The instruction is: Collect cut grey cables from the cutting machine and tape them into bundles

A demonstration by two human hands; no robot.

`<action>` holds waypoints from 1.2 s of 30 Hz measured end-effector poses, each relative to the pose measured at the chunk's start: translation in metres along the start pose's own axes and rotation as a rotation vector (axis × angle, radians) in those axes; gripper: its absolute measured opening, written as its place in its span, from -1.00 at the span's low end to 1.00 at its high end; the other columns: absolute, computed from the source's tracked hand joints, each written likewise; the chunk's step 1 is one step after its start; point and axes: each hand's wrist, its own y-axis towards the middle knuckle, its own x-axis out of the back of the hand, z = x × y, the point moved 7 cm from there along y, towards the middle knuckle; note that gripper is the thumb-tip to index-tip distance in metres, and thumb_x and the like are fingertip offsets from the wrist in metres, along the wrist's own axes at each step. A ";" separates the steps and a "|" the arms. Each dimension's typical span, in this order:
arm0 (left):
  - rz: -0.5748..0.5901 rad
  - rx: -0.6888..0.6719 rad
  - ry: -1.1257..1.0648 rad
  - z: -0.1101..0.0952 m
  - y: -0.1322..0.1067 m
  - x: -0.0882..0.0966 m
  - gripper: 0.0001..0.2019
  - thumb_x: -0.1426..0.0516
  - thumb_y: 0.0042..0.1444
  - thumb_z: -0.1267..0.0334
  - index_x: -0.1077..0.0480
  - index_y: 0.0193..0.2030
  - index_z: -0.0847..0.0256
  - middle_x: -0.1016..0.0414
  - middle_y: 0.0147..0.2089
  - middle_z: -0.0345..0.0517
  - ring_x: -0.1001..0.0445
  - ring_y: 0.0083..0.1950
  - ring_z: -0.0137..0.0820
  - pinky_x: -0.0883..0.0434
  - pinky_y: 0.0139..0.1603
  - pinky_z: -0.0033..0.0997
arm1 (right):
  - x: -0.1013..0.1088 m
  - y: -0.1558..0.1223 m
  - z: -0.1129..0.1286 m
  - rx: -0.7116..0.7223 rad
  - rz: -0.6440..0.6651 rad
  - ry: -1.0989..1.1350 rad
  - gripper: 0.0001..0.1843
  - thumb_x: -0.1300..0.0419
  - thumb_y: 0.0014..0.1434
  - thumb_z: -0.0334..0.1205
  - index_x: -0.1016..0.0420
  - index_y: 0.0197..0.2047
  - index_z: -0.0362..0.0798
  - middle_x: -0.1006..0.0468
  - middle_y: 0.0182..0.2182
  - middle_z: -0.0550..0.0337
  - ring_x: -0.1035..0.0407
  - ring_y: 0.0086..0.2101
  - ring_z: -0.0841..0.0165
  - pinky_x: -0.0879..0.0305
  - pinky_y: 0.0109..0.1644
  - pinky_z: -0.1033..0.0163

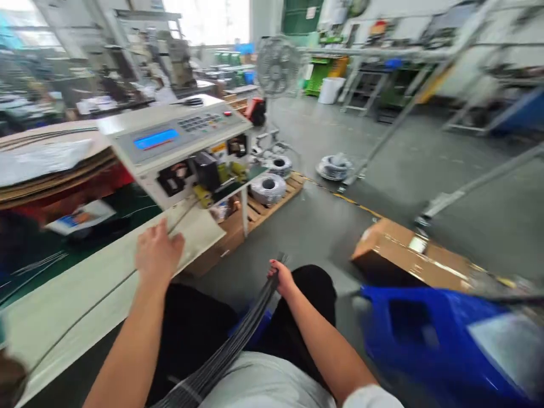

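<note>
And here we are, with a thick bundle of thin, dark-grey strands gathered at the person's lap, slanting from six o'clock down towards seven. That much looks done. What seems left is a single long, dark-grey strand, lying along the long white table at eight o'clock, apart from the bundle, its far end at the yellow parts of the boxy, pale-grey metal machine with a blue display up at ten. How many more there are, nobody can tell from here!

Now the fingers. The left hand, between eight and nine o'clock, rests over that strand, fingers half bent and thumb standing apart; whether they pinch it or merely touch it, I cannot tell. The right hand, at six, is a firmer story: fingers curled closed around the bundle near its upper end, tips poking out just above.
</note>
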 end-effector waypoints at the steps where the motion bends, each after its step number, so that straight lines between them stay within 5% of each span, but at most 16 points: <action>1: -0.004 0.001 0.011 0.002 0.000 -0.003 -0.32 0.05 0.22 -0.05 -0.13 0.36 0.38 -0.37 0.14 0.32 -0.31 0.19 0.07 -0.28 0.18 0.02 | 0.000 0.002 0.000 -0.003 -0.015 0.021 -0.77 -0.32 -0.19 -0.24 -0.44 -0.38 -0.01 -0.16 -0.73 0.47 -0.15 -0.67 0.48 -0.36 -0.50 0.28; 8: -0.004 0.063 0.056 0.017 -0.002 -0.020 -0.41 0.00 0.17 -0.12 -0.21 0.27 0.10 -0.36 0.15 0.08 -0.32 0.18 -0.03 -0.34 0.14 -0.01 | 0.004 0.011 -0.002 -0.002 -0.054 0.088 -0.78 -0.31 -0.18 -0.26 -0.46 -0.38 -0.04 -0.17 -0.72 0.47 -0.17 -0.66 0.47 -0.35 -0.49 0.26; 14: 0.024 -0.047 0.017 0.010 -0.008 -0.012 -0.47 0.05 0.25 -0.01 -0.26 0.26 0.24 -0.38 0.09 0.16 -0.33 0.13 -0.05 -0.30 0.14 -0.09 | 0.002 0.004 -0.004 -0.037 0.008 0.035 -0.72 -0.35 -0.19 -0.21 -0.43 -0.34 -0.01 -0.14 -0.72 0.52 -0.17 -0.67 0.52 -0.36 -0.45 0.32; 28: -0.028 -0.033 -0.074 0.013 -0.006 -0.009 -0.60 -0.07 0.22 0.13 -0.33 0.18 0.13 -0.39 0.05 0.09 -0.33 0.12 -0.09 -0.30 0.09 -0.13 | 0.000 0.005 -0.004 -0.055 0.056 0.039 -0.70 -0.38 -0.15 -0.28 -0.42 -0.30 0.02 -0.20 -0.68 0.50 -0.24 -0.64 0.50 -0.45 -0.42 0.32; 36: 0.055 -0.038 -0.039 0.028 -0.013 0.001 -0.82 0.02 0.28 0.21 -0.36 -0.13 0.17 -0.46 -0.09 0.04 -0.40 0.04 -0.16 -0.34 -0.15 -0.28 | -0.010 -0.001 0.005 -0.042 0.114 -0.005 -0.68 -0.38 -0.12 -0.26 -0.50 -0.22 0.03 -0.25 -0.66 0.48 -0.34 -0.58 0.47 -0.49 -0.32 0.29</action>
